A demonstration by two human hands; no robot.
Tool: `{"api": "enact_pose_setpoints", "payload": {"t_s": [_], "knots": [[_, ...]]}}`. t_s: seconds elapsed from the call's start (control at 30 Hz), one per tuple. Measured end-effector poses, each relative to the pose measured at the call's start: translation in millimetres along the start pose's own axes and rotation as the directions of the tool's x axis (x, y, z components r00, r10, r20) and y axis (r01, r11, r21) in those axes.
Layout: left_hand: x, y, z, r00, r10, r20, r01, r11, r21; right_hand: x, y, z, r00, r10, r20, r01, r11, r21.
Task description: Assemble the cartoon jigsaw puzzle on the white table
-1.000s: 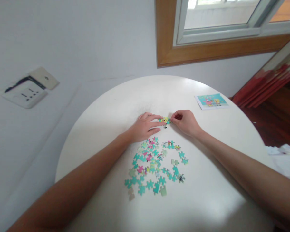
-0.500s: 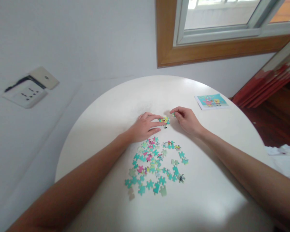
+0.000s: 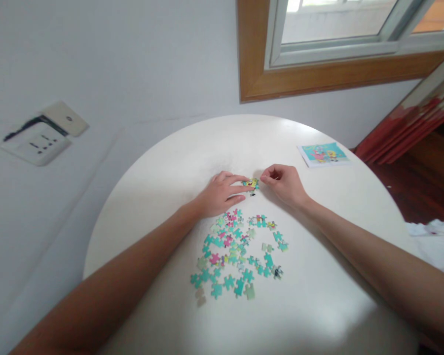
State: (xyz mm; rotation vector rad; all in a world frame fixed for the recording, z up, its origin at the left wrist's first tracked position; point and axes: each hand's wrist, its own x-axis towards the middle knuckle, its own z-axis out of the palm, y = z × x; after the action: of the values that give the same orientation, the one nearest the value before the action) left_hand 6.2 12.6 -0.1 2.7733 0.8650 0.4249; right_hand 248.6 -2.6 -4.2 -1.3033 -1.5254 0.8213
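Observation:
A small joined cluster of yellow and teal puzzle pieces (image 3: 251, 183) lies on the white round table (image 3: 155, 197). My left hand (image 3: 222, 193) is flat and open, its fingers apart, with the index and middle fingertips resting on the cluster's left side. Just right of the cluster, my right hand (image 3: 284, 183) is closed in a pinch on a puzzle piece, now almost wholly hidden by the fingers. Nearer to me, many loose puzzle pieces (image 3: 239, 287) in teal, pink and pale green are spread out, some face down.
At the table's right rear lies a picture card (image 3: 324, 154) with cartoon figures. Behind the table are a wall, a wood-framed window (image 3: 318, 79) and a socket (image 3: 40, 143). A red curtain (image 3: 388, 133) hangs at the right, and white cloth (image 3: 432, 241) lies beyond the right edge.
My right fingers have turned the puzzle piece so that its printed face no longer shows. The left hand stays where it was on the cluster.

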Motion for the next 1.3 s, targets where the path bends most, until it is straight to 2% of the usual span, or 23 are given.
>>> {"api": "enact_pose_setpoints", "payload": {"t_s": [0.13, 0.23, 0.33, 0.5, 0.67, 0.83, 1.0, 1.1, 1.23, 1.3], "knots": [[0, -1, 0, 1.0, -0.004, 0.01, 0.004, 1.0, 0.002, 1, 4, 2, 0.995, 0.096, 0.027, -0.099, 0.986, 0.134], [0, -1, 1, 1.0, 0.001, 0.003, -0.001, 1.0, -0.001, 1, 3, 2, 0.988, 0.15, 0.024, -0.152, 0.975, 0.163], [0, -1, 0, 1.0, 0.005, -0.003, -0.005, 1.0, -0.002, 0, 2, 1, 0.99, 0.138, 0.034, -0.14, 0.987, 0.083], [0, -1, 0, 1.0, 0.002, 0.003, -0.002, 1.0, 0.009, 0, 0, 0, 0.998, 0.028, 0.049, -0.024, 0.996, -0.091], [1, -1, 1, 1.0, 0.014, -0.004, -0.014, 1.0, 0.009, -1, -3, 0, 0.998, 0.001, 0.065, 0.013, 0.977, -0.211], [1, 1, 0, 1.0, 0.016, -0.005, -0.016, 1.0, 0.008, -3, -5, 0, 0.997, -0.012, 0.071, 0.036, 0.94, -0.34], [1, 0, 0, 1.0, 0.012, 0.0, -0.012, 1.0, 0.016, -6, -8, 0, 0.997, 0.002, 0.081, 0.039, 0.861, -0.507], [1, -1, 1, 1.0, 0.016, 0.001, -0.016, 1.0, 0.016, -5, -7, -1, 0.998, 0.006, 0.063, 0.026, 0.867, -0.498], [1, -2, 1, 1.0, 0.025, -0.004, -0.025, 1.0, 0.018, -1, -1, -3, 1.0, -0.001, -0.003, -0.001, 0.923, -0.386], [1, -2, 1, 1.0, 0.028, -0.006, -0.028, 0.999, 0.022, 0, 1, -4, 1.0, -0.016, 0.013, 0.019, 0.929, -0.37]]}}
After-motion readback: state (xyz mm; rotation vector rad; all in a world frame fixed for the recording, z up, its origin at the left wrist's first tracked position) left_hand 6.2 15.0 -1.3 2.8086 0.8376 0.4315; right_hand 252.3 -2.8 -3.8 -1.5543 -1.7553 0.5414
